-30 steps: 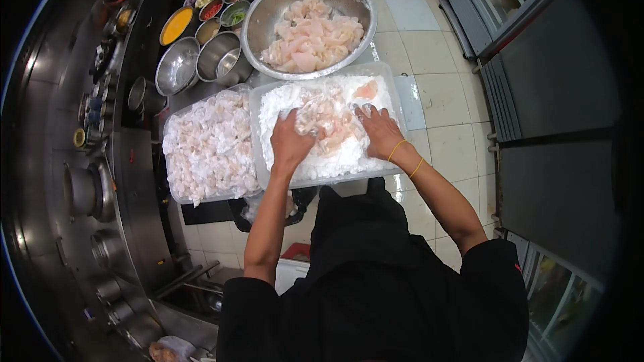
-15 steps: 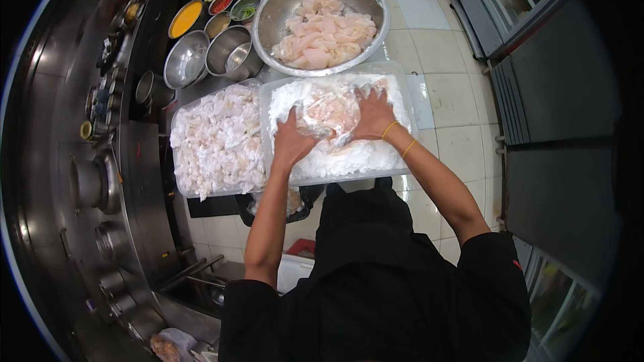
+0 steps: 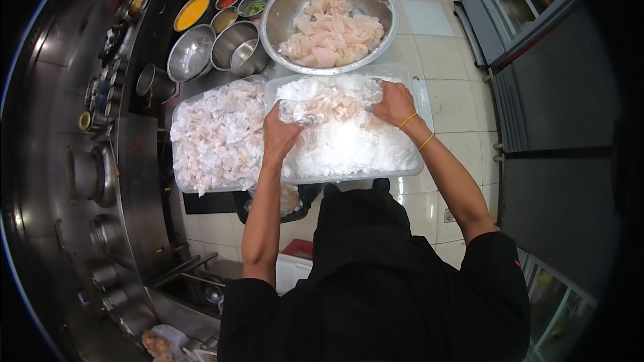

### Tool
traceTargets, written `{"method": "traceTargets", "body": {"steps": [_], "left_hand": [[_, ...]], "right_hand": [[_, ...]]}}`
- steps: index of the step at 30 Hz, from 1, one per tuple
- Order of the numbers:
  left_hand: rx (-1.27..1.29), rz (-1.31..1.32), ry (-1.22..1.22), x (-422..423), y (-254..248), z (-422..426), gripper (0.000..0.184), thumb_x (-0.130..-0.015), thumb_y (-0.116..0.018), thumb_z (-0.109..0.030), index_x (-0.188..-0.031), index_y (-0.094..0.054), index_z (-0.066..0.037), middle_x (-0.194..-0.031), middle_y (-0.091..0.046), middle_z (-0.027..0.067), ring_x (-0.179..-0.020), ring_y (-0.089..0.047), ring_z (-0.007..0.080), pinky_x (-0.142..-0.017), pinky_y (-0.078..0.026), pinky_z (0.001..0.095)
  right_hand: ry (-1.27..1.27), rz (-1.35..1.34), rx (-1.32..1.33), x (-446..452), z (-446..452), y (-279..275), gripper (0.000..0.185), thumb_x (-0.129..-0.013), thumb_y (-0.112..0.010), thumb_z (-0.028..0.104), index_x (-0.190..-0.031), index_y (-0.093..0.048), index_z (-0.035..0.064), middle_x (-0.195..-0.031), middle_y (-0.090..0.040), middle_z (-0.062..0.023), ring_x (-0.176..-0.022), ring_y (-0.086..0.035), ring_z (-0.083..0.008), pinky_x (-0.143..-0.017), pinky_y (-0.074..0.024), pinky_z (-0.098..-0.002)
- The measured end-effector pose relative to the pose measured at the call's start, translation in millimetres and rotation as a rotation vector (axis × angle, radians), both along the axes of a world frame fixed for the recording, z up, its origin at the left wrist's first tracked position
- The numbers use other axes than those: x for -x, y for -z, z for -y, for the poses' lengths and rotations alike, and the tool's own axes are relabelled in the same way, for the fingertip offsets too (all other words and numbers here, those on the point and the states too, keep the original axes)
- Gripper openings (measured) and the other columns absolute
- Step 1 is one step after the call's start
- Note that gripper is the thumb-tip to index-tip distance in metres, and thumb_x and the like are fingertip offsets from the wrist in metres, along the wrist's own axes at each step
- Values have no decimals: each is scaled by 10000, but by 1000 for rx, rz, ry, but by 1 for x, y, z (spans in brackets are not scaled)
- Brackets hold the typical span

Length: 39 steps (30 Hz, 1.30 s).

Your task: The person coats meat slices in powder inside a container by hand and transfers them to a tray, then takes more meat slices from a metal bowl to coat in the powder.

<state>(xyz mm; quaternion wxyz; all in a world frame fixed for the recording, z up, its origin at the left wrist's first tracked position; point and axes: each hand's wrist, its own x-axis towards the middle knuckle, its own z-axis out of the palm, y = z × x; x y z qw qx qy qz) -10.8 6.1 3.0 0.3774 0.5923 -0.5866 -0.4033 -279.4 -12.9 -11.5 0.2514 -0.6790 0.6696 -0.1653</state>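
Note:
Both of my hands are in a clear plastic tray [image 3: 362, 177] of white flour [image 3: 345, 151]. Pale raw meat slices [image 3: 339, 106], dusted with flour, are heaped between them toward the tray's far side. My left hand [image 3: 280, 133] is closed around the left end of the heap, its fingertips buried in flour and meat. At the right end, my right hand [image 3: 394, 103] grips the heap the same way, fingertips partly hidden. Against the tray's left side stands a second tray full of flour-coated meat pieces [image 3: 218, 135].
Beyond the trays sits a large steel bowl [image 3: 270, 39] of uncoated meat slices [image 3: 335, 35]. Left of it are steel bowls [image 3: 236, 50], an orange-yellow liquid [image 3: 192, 13] and several small bowls of chopped ingredients. A stove counter [image 3: 137, 161] runs along the left; fridges [image 3: 557, 100] stand right.
My hands have moved outward and toward the far side, from spread on the meat to gripping its ends. The meat has gathered into a heap there, leaving smoother flour in front.

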Motion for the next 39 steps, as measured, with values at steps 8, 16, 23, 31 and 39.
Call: {"method": "traceTargets", "body": {"steps": [8,16,23,31,39], "left_hand": [[95,280,-116,15,-5,-5,577,-682,-820,-240,-1129,-598,48,-1047,-668,225,-965,-652,349,-851,-507,371],[235,590,213,10,32,-26,661,-671,-751,-187,-1243,-538,69,-1231,-525,322,-1174,-494,453,-1009,-409,451],[-73,490,106,-2,20,-3,860,-663,-743,-221,-1385,-370,59,-1259,-505,354,-1183,-499,467,-1018,-412,428],[-12,317,80,30,44,29,727,-630,-757,-144,-1305,-520,-17,-1176,-605,281,-1152,-571,372,-974,-449,376],[-142,-111,101,11,-19,20,354,-720,-728,-11,-1063,-658,38,-1004,-701,116,-876,-642,170,-813,-503,301]], "right_hand": [[-237,-102,312,-45,-10,10,670,-632,-710,192,-1276,-553,100,-1219,-560,-182,-1164,-502,-360,-944,-463,-470],[-314,-2,211,-34,13,15,554,-674,-639,71,-1226,-596,91,-1042,-613,-181,-975,-603,-344,-876,-484,-449],[-248,-211,-5,-12,0,-14,749,-642,-727,297,-1337,-510,119,-1234,-522,-189,-1150,-504,-388,-947,-438,-547],[-268,-92,-2,-71,-5,16,969,-525,-849,325,-1368,-432,91,-1266,-529,-216,-1179,-508,-395,-923,-453,-536],[-212,3,74,-32,13,-18,520,-567,-797,320,-990,-684,39,-940,-671,-226,-931,-630,-396,-856,-508,-464]]}}
